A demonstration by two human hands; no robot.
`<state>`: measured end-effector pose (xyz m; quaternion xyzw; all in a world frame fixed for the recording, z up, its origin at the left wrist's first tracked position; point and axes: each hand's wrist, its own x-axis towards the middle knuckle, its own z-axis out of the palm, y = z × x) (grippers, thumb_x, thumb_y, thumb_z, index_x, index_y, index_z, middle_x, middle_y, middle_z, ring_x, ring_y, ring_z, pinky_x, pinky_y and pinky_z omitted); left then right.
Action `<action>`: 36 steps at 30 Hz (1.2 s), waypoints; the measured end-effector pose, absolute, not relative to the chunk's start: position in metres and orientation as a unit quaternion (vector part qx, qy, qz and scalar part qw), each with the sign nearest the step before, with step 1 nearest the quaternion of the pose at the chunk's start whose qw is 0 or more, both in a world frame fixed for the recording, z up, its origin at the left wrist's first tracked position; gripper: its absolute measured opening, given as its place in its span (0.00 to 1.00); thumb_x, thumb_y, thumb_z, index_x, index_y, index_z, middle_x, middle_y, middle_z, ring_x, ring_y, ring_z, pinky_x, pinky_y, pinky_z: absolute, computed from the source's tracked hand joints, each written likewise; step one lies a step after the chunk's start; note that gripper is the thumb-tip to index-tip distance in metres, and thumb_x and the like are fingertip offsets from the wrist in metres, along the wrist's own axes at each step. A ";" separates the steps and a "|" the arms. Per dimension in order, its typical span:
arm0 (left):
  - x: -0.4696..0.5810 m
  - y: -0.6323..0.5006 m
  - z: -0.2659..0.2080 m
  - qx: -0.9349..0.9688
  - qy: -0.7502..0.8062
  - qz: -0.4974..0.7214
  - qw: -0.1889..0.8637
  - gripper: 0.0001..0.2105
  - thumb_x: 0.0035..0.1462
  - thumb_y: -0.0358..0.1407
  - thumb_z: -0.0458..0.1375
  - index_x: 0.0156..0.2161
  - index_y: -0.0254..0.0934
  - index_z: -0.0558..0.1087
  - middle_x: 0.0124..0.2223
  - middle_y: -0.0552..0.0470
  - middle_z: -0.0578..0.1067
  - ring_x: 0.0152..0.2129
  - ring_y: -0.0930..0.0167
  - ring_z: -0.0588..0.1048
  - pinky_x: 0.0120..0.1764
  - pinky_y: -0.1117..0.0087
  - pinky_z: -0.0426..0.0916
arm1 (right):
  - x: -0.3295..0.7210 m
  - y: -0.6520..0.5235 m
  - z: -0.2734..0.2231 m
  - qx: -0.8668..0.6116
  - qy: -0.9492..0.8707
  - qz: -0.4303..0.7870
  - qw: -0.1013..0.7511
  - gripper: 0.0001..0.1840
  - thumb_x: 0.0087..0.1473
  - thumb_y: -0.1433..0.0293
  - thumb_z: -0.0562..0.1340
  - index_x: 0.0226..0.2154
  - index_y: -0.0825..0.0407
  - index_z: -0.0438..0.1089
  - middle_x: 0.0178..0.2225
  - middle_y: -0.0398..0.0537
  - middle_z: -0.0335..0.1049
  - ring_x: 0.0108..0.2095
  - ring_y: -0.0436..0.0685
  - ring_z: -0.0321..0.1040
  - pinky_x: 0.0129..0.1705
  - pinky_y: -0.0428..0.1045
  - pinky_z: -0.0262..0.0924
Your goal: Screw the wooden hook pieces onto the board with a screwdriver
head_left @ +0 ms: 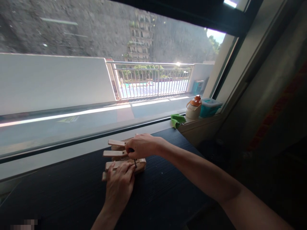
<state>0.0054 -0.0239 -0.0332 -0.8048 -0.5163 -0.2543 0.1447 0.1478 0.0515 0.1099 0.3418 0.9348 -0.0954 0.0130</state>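
Note:
A small wooden piece (117, 158) with several pale slats (114, 153) jutting to the left lies on the dark table. My left hand (120, 180) grips it from the near side, fingers bent over the front slats. Above its right part, my right hand (142, 145) is closed around what looks like a screwdriver (135, 162). A thin dark shaft points down to the wood beside my left fingertips; most of the handle is hidden in my right fist. Dark screw heads or holes show on the slats near my right fingers.
The dark table (59, 191) meets a window sill (96, 140). At the right end of the sill are a green cloth (177, 120), a cream jug with an orange lid (193, 108) and a teal box (210, 108). Behind the glass is a balcony railing (155, 81).

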 end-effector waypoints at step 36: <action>0.004 -0.024 -0.035 -0.812 -0.510 -0.229 0.168 0.13 0.56 0.29 0.51 0.43 0.38 0.75 0.44 0.48 0.77 0.41 0.64 0.74 0.56 0.51 0.50 | 0.146 0.060 0.101 0.336 0.937 -0.089 0.028 0.15 0.53 0.63 0.55 0.38 0.52 0.73 0.40 0.51 0.74 0.40 0.59 0.69 0.36 0.49 0.57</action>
